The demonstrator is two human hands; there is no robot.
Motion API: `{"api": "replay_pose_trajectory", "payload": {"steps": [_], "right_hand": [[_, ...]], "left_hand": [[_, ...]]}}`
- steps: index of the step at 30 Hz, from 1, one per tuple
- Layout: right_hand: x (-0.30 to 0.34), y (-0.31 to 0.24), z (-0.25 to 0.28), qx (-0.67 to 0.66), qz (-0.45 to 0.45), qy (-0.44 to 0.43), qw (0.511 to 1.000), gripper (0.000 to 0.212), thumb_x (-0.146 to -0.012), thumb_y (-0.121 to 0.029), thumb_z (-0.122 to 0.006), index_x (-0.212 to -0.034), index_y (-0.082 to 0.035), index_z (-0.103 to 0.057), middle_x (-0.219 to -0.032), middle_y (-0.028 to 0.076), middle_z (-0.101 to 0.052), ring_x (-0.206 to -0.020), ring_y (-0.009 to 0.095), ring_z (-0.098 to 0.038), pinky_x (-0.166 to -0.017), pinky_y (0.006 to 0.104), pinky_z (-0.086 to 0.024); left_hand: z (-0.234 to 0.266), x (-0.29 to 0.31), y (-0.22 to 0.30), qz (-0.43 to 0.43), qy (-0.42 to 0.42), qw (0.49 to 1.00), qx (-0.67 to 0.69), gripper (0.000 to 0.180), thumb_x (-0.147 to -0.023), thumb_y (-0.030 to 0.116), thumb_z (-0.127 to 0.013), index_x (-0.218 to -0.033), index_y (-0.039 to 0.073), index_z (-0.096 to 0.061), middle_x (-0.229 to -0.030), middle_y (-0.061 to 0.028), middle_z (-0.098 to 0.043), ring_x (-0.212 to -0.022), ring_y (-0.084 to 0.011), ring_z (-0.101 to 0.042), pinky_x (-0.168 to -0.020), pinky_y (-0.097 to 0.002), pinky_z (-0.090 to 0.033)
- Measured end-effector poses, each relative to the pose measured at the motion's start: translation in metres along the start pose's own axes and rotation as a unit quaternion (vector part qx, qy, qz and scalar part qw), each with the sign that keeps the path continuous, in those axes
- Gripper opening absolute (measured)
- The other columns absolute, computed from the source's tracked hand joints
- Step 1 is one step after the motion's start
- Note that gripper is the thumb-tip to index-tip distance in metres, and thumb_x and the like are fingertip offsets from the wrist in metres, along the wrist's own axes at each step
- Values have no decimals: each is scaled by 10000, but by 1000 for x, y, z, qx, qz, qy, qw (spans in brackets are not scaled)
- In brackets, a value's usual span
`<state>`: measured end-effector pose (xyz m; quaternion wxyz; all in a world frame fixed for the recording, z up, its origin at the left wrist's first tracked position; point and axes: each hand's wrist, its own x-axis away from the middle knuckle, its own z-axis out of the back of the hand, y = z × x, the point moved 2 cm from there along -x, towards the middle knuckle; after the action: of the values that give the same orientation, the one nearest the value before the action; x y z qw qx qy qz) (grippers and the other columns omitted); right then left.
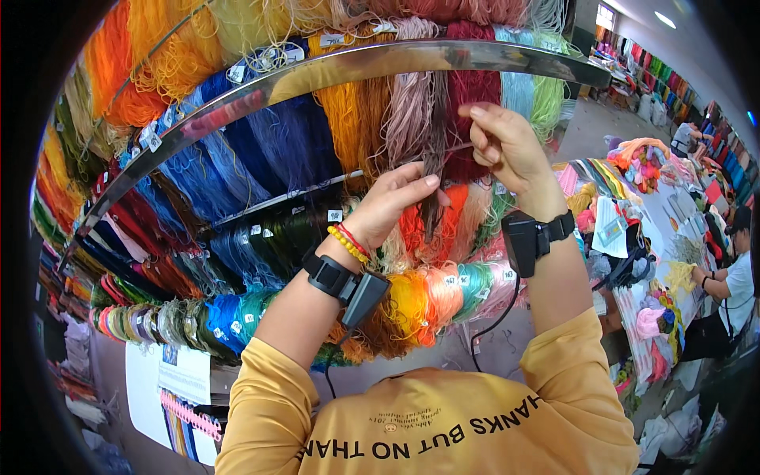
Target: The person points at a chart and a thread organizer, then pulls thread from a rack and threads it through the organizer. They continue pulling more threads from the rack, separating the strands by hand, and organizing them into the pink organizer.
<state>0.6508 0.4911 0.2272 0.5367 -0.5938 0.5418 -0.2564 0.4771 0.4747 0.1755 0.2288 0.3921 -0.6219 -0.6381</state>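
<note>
Dark grey-brown thread hank hanging beside burgundy skeins, probably light, soft and easily tangled, best gripped around the whole bundle; the left hand has fingers closed on it, the right hand curled fingers, grip unclear

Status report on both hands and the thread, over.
Left hand pinching dark brown thread. Right hand raised alongside, fingers curled; whether it holds a strand, unclear. Metal rail crosses the picture above both hands.
</note>
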Motion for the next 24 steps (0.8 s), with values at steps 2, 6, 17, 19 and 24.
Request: {"api": "replay_pose_trajectory", "payload": {"steps": [2, 6, 17, 19, 24], "right_hand": [[6, 0, 6, -5, 0, -21, 1000, 172, -816, -164, -522, -905, -18, -539, -574, -5, -496, -392, 25, -368, -366, 153, -277], [18, -3, 10, 11, 25, -65, 998, 165, -821, -176, -524, -862, -23, -569, -689, 29, -578, -430, 26, -425, -374, 154, -316], [28, -8, 6, 109, 99, -49, 988, 197, -822, -188, -525, -856, -10, -601, -669, -21, -542, -497, 31, -417, -449, 161, -316], [29, -10, 11, 63, 128, -9, 990, 188, -823, -174, -523, -858, -1, -591, -682, -13, -527, -503, 34, -404, -462, 172, -324], [27, -9, 21, -16, 129, -14, 991, 197, -837, -170, -488, -872, 6, -570, -722, 20, -540, -506, 55, -427, -476, 189, -350]], "left_hand": [[1, -4, 4, 10, -20, 1000, 0, 380, -831, 278, -487, -1096, 11, -441, -886, -86, -576, -857, -155, -538, -793, -273, -393], [0, -19, 10, 30, -26, 999, 38, 417, -838, 339, -473, -1096, 14, -437, -886, -90, -572, -839, -169, -557, -768, -300, -433], [-12, -62, 28, 77, -7, 997, 9, 218, -823, 308, -513, -863, 94, -509, -662, 17, -488, -638, -100, -523, -641, -246, -415], [-14, -61, 26, 78, 34, 996, 11, 189, -814, 266, -526, -866, 85, -507, -675, 18, -488, -647, -96, -516, -659, -254, -416], [-11, -47, 18, 8, 73, 987, 142, 134, -804, 136, -489, -893, 36, -500, -827, -42, -569, -795, -145, -551, -767, -302, -422]]}}
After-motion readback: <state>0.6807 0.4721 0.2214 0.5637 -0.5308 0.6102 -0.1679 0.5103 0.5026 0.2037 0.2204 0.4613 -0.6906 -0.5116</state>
